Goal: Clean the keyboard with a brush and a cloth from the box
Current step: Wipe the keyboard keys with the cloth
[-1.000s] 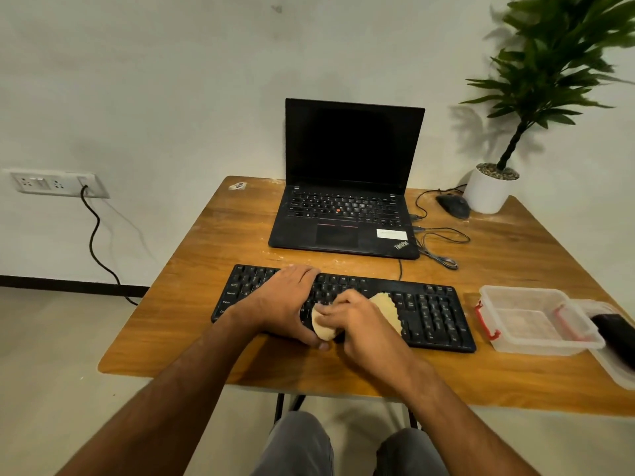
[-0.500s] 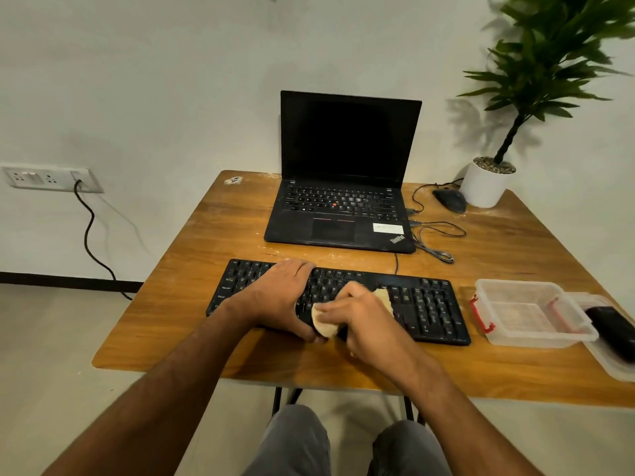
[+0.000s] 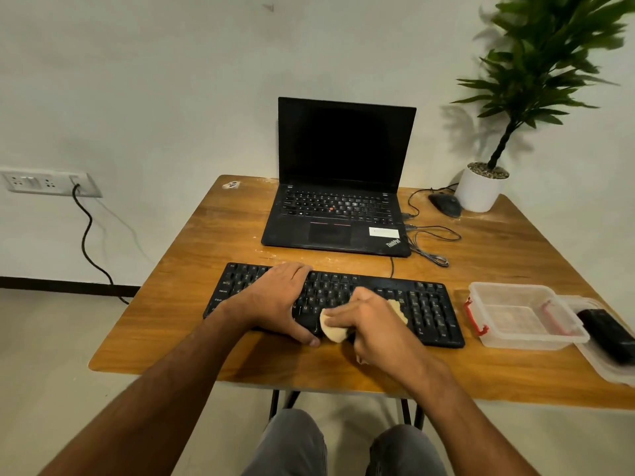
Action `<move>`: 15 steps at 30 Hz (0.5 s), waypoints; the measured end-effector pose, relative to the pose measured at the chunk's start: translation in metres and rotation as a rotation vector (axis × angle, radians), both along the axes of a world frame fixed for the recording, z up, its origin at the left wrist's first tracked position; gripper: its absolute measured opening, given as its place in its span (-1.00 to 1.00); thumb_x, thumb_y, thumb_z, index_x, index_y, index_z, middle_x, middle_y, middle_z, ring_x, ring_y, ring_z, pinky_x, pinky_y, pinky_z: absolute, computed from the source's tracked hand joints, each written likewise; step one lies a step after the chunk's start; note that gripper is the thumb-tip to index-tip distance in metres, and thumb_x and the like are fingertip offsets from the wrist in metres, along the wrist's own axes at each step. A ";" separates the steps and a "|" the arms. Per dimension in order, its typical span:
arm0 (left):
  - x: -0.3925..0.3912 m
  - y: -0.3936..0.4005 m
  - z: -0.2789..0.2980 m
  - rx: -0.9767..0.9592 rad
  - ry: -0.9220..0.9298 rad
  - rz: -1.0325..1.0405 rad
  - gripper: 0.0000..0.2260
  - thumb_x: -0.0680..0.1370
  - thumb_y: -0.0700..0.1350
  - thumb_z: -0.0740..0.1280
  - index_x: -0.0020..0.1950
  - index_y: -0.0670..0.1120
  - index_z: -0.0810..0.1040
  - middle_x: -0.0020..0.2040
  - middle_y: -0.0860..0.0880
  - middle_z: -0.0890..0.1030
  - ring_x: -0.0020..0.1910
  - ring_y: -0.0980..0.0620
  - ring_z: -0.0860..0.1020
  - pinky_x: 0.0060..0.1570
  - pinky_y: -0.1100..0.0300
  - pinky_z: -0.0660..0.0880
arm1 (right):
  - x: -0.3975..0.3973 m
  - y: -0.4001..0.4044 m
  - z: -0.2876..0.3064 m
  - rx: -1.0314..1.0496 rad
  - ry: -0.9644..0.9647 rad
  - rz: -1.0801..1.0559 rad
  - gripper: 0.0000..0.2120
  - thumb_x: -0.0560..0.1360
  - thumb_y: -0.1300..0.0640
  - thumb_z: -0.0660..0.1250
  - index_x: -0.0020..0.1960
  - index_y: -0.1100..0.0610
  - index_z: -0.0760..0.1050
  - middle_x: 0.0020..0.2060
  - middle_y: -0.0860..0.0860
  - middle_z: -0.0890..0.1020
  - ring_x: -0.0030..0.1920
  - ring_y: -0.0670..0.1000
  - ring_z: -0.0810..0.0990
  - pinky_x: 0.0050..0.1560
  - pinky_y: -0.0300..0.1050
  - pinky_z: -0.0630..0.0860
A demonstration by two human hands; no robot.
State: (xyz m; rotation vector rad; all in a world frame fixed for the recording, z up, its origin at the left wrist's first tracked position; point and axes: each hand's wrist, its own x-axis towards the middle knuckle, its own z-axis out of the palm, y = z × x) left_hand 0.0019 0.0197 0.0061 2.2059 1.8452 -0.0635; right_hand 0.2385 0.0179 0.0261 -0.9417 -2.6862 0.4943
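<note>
A black keyboard [image 3: 429, 310] lies across the front of the wooden table [image 3: 192, 262]. My left hand [image 3: 275, 300] grips the keyboard's left-middle part, fingers flat over the keys and thumb hooked round the front edge. My right hand [image 3: 367, 321] holds a beige cloth [image 3: 331, 331] bunched under its fingers and presses it on the keys near the front edge. A clear plastic box [image 3: 522, 317] with red clips stands open to the right of the keyboard. Beside it, a black object [image 3: 608, 334], perhaps the brush, lies on the box's lid.
An open black laptop [image 3: 340, 201] stands behind the keyboard. A black mouse [image 3: 445, 204], looped cables [image 3: 433, 242] and a potted plant in a white pot [image 3: 481, 188] occupy the back right. A wall socket [image 3: 48, 182] with a black cord is at the left.
My right hand has slid the cloth slightly along the keys near the front edge. My left hand stays on the keyboard. The view has shifted a little.
</note>
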 end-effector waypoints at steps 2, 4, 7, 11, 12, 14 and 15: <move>-0.002 -0.002 0.000 0.006 0.004 -0.007 0.31 0.21 0.58 0.46 0.69 -0.08 -0.04 0.66 -0.03 0.13 0.62 -0.04 0.13 0.63 0.04 0.03 | -0.005 -0.004 -0.006 -0.040 -0.014 0.029 -0.66 0.50 0.32 0.41 0.23 0.06 0.66 0.18 -0.02 0.60 0.03 -0.13 0.42 -0.02 -0.41 0.33; -0.005 -0.002 0.002 -0.012 -0.005 -0.014 0.30 0.22 0.57 0.47 0.70 -0.06 -0.04 0.67 -0.02 0.12 0.62 -0.03 0.12 0.65 0.02 0.03 | 0.005 -0.004 -0.006 -0.134 0.021 -0.031 -0.70 0.51 0.32 0.42 0.19 0.07 0.68 0.08 -0.06 0.54 0.09 -0.16 0.50 0.18 -0.29 0.45; -0.007 0.001 0.007 -0.049 -0.014 -0.027 0.28 0.23 0.54 0.50 0.69 -0.06 -0.04 0.66 -0.02 0.12 0.62 -0.04 0.12 0.65 0.02 0.02 | 0.030 0.004 0.000 -0.073 -0.069 -0.102 -0.62 0.50 0.35 0.42 0.25 0.04 0.64 0.09 -0.14 0.55 -0.09 -0.30 0.37 0.07 -0.40 0.42; -0.001 0.006 0.009 -0.048 -0.001 -0.064 0.30 0.23 0.51 0.53 0.68 -0.12 -0.02 0.64 -0.07 0.15 0.60 -0.07 0.13 0.65 0.00 0.02 | 0.047 0.009 0.012 -0.035 -0.083 -0.259 -0.53 0.47 0.40 0.38 0.27 -0.01 0.63 0.15 -0.09 0.63 -0.05 -0.23 0.35 -0.04 -0.42 0.26; 0.005 0.007 0.009 -0.039 0.004 -0.079 0.30 0.23 0.50 0.53 0.68 -0.14 -0.03 0.64 -0.08 0.14 0.61 -0.08 0.11 0.65 0.00 -0.01 | 0.048 0.009 0.014 -0.029 -0.029 -0.319 -0.50 0.46 0.43 0.36 0.27 -0.01 0.64 0.14 -0.07 0.64 -0.01 -0.20 0.39 0.02 -0.38 0.31; 0.021 0.012 0.007 -0.023 0.002 -0.103 0.30 0.25 0.50 0.52 0.69 -0.15 -0.03 0.65 -0.10 0.12 0.62 -0.09 0.09 0.65 -0.01 -0.04 | 0.043 0.006 0.015 -0.016 0.029 -0.381 -0.46 0.44 0.46 0.33 0.28 -0.01 0.63 0.15 -0.05 0.63 0.07 -0.13 0.47 0.13 -0.31 0.39; 0.029 0.015 0.005 -0.015 -0.006 -0.106 0.29 0.25 0.50 0.52 0.68 -0.15 -0.01 0.65 -0.10 0.14 0.62 -0.10 0.10 0.65 -0.01 -0.03 | 0.040 0.004 0.012 0.000 0.012 -0.366 -0.46 0.44 0.45 0.32 0.29 -0.01 0.62 0.16 -0.04 0.62 0.12 -0.10 0.49 0.17 -0.27 0.42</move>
